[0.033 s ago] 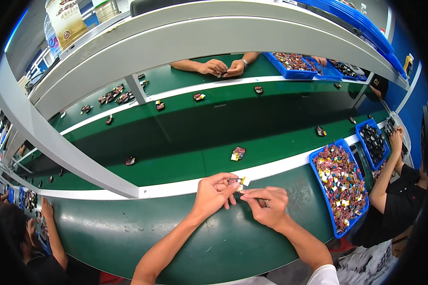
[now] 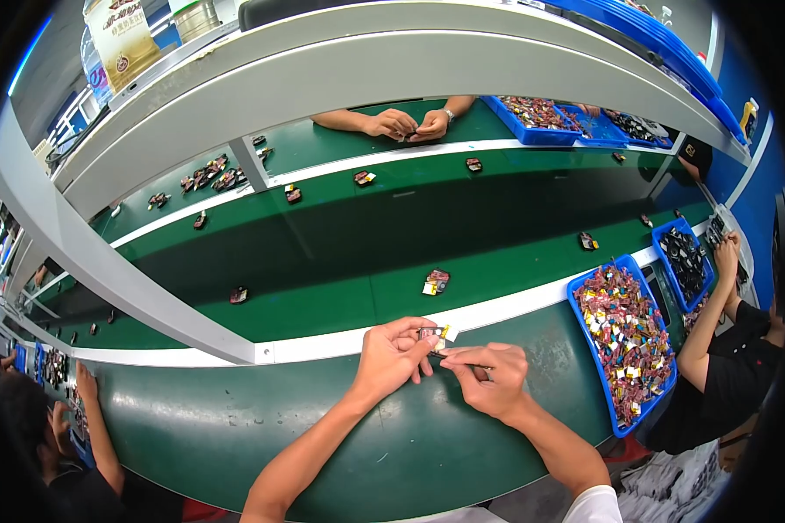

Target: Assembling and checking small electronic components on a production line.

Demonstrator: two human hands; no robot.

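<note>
Above the near green worktop, my left hand (image 2: pixel 388 356) pinches a small dark electronic part (image 2: pixel 429 333) with a white and yellow tag. My right hand (image 2: pixel 495 382) is closed just to the right. Its fingertips meet the lower edge of the part and grip something thin (image 2: pixel 446 353), mostly hidden, whose kind I cannot make out. Beyond my hands, a similar part (image 2: pixel 437 281) with a white and yellow tag lies on the green belt.
At right stands a blue tray (image 2: pixel 571 301) heaped with small tagged parts. Behind it is another blue tray (image 2: pixel 706 292) of black pieces. A white rail (image 2: pixel 340 342) edges the belt; a grey post (image 2: pixel 131 288) crosses at left. Co-workers' hands (image 2: pixel 410 126) work opposite and on both sides.
</note>
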